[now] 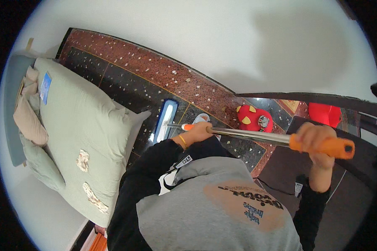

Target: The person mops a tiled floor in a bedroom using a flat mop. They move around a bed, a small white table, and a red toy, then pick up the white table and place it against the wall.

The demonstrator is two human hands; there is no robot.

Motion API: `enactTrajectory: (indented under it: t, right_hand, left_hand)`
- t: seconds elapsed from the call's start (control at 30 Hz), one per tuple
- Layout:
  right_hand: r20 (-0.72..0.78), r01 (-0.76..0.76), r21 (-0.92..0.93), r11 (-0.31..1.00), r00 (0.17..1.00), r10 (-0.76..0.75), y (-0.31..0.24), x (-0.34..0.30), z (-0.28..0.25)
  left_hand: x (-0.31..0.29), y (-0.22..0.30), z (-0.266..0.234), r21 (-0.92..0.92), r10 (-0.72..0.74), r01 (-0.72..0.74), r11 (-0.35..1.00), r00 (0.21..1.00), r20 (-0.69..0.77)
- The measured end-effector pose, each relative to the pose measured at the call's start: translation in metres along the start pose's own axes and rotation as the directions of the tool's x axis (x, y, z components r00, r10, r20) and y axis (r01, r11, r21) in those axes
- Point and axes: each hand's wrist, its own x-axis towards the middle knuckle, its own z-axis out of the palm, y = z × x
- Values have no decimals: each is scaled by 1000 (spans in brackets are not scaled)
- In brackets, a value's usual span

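Note:
Both of my hands hold a flat mop with a silver pole (255, 134). My left hand (199, 132), a yellow band at its wrist, is closed around the lower pole beside an orange joint. At the top end, my right hand (316, 141) wraps the orange handle grip (342, 149). The blue-edged mop head (166, 119) with a pale top lies on the dark speckled floor (132, 94), close to the bed's corner. A light-coloured slipper (202, 118) is on the floor near my left hand.
The bed (79, 113) with a pale green sheet carries pillows (30, 123), a blue booklet (45, 88) and two crumpled patterned cloths (83, 160). Against the white wall (155, 25) side sit a red-and-yellow plush item (250, 115) and a red container (322, 113). A black cable (276, 189) lies at right.

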Motion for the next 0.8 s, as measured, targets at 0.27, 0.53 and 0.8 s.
enactTrajectory:
  t: [0.27, 0.53, 0.8]
  right_hand:
    - [-309, 80, -57, 995, 946, -94, -3, -74, 27]
    - [-647, 27, -19, 999, 762, -33, 21, -197, 59]
    - [-836, 0, 28, 1000, 549, 24, 9, -370, 60]
  left_hand:
    - [77, 13, -15, 354, 259, -228, 907, 965, -44]
    - [81, 17, 28, 380, 68, -314, 870, 840, 539]
    - [74, 75, 184, 359, 3, -491, 793, 593, 805]
